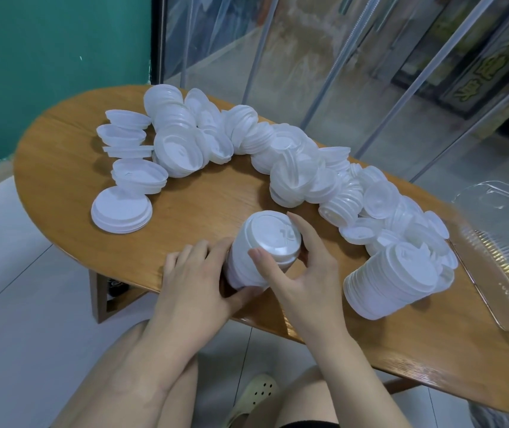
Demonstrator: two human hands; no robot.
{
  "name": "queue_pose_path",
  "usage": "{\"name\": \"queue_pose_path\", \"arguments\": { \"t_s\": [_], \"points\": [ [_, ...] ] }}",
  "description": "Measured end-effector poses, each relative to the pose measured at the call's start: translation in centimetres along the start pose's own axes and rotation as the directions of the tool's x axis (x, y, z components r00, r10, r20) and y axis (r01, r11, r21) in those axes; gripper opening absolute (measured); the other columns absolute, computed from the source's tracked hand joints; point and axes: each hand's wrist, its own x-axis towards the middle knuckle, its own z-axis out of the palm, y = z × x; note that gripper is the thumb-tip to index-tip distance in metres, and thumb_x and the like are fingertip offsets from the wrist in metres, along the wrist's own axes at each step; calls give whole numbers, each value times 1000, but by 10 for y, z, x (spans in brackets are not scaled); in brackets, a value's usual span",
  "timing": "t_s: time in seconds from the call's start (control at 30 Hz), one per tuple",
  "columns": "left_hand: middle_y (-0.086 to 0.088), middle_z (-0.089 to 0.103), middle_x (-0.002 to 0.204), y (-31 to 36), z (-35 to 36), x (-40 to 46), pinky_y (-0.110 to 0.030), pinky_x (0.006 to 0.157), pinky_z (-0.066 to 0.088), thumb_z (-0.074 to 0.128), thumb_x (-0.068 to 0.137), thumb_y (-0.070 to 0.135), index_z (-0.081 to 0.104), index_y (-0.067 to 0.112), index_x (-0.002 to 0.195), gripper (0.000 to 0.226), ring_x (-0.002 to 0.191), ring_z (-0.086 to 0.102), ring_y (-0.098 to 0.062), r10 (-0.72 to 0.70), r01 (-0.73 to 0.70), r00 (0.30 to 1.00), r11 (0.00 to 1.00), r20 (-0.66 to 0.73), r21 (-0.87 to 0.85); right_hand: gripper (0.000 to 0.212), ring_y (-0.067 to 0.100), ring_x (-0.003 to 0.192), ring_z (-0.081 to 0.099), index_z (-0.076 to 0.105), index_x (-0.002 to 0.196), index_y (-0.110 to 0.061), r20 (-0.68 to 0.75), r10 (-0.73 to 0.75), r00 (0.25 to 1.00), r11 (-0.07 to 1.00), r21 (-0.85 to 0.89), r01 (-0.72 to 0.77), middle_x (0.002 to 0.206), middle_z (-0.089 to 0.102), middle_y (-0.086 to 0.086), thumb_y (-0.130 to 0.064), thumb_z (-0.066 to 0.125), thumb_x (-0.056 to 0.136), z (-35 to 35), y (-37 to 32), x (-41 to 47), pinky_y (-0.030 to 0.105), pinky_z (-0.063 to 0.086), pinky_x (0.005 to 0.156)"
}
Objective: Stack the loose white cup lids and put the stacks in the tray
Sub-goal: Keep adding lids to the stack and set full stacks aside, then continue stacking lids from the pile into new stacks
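Both hands hold one stack (262, 251) of white lids near the front edge of the table (61, 168). The stack leans toward the right, its top lid facing up and away: a round, glossy disc with a raised rim and a small embossed mark near its far side. Below that, the ribbed edges of the nested lids show as thin white lines. The left hand (197, 273) wraps the stack's lower part, fingers curled round the left side and thumb under the base. The right hand (305, 273) grips the upper part, thumb pressed on the near rim of the top lid and fingers curled round the far side.

A second, taller stack (392, 279) lies tilted just right of the hands, against the loose lids (302, 174) (a long heap running from the table's far left to its right end, many on edge or overlapping). A few short stacks (129, 156) sit apart at the left, the nearest one (120, 213) upside down and flat.

The tray (500, 273), clear plastic with a ribbed wall, rests at the table's right end, touching the heap; no lids show inside it.
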Motion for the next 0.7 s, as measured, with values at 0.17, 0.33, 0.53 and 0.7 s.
{"name": "queue_pose_path", "arguments": {
  "t_s": [0.17,0.33,0.53,0.7],
  "points": [
    [19,42,103,-1,2,0,-28,89,23,55,73,84,49,37,137,79,103,48,-12,12,-12,1000,1000,-11,4,77,-7,121,57,58,139,-27,31,25,999,1000,13,-26,125,65,-22,-53,84,71,-3,-3,2,12,45,99],
    [18,43,100,1,2,1,-28,86,21,51,71,84,50,38,131,76,100,48,-13,8,-8,1000,1000,-23,6,85,-13,121,53,53,142,-30,56,26,998,999,41,-29,129,62,-25,-52,86,66,-7,-3,2,4,40,96],
    [19,45,99,2,3,2,-27,86,21,60,74,82,51,38,128,71,98,44,-8,28,-29,999,999,-14,-14,79,-6,128,54,46,137,-47,25,13,1000,1000,28,-13,134,58,-29,-64,82,69,-23,7,-9,22,48,101],
    [18,42,95,11,11,3,-32,87,27,68,74,78,55,34,128,71,98,47,-13,43,-43,999,999,-18,-17,84,-2,127,57,51,142,-33,-17,99,995,995,-9,-99,135,60,-23,-65,79,69,-46,30,-41,28,50,100]
  ]
}}
